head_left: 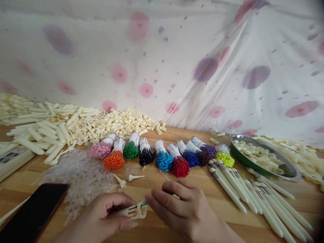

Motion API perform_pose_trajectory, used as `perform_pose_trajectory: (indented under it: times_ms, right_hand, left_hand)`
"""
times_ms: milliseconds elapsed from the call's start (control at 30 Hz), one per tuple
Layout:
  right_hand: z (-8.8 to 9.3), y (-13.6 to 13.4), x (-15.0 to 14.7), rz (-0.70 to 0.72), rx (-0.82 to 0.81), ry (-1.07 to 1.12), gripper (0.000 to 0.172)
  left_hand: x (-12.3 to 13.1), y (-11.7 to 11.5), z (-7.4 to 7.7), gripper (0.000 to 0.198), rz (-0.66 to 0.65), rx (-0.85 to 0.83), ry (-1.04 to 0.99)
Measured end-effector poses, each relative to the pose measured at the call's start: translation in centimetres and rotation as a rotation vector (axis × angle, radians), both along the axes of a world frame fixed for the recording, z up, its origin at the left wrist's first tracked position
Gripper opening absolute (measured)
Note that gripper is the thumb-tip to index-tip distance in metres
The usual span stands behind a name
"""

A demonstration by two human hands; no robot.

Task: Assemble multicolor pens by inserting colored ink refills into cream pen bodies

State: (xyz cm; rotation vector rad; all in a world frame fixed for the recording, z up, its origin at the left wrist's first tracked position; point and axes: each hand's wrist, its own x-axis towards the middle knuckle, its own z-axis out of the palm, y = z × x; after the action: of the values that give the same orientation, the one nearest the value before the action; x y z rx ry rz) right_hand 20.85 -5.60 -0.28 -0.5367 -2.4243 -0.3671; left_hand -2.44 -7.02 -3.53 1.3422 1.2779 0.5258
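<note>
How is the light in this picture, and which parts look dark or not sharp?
Head view: soft light, with the right edge darkening; pale parts at far right look blurry; the phone shows nearly black; fine detail on the right hand is hard to make out.

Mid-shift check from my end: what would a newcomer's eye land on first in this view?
Probably the row of bundles with white stems and bright coloured ends, running from pink at left to yellow at right across the wooden table. Behind it, a white sheet with pink and purple flowers fills the upper view. In front, the left hand holds a cream barrel, with the right hand near its open end.
</note>
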Motion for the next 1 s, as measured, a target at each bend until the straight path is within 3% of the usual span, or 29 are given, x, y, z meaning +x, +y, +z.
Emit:
perform_pose_trajectory:
  times_ms: [567,667,833,1000]
  right_hand:
    - [0.2,-0.1,-0.2,0.017,-0.089,0.008,0.032]
    - [-0.1,-0.2,-0.4,-0.003,-0.154,0.018,0.029]
    - [-1.0,-0.1,-0.8,0.006,-0.309,0.149,0.024]
    - [-1.5,-0.1,-1.3,0.010,-0.323,0.225,0.019]
  left_hand:
    - [0.5,0.1,0.5,0.019,0.040,0.118,0.085]
    - [0.5,0.1,0.3,0.016,0.053,0.259,0.159]
    - [0.5,-0.3,-0.3,0.011,0.094,0.629,0.254]
    - [0.7,-0.4,-0.5,0.014,0.137,0.907,0.282]
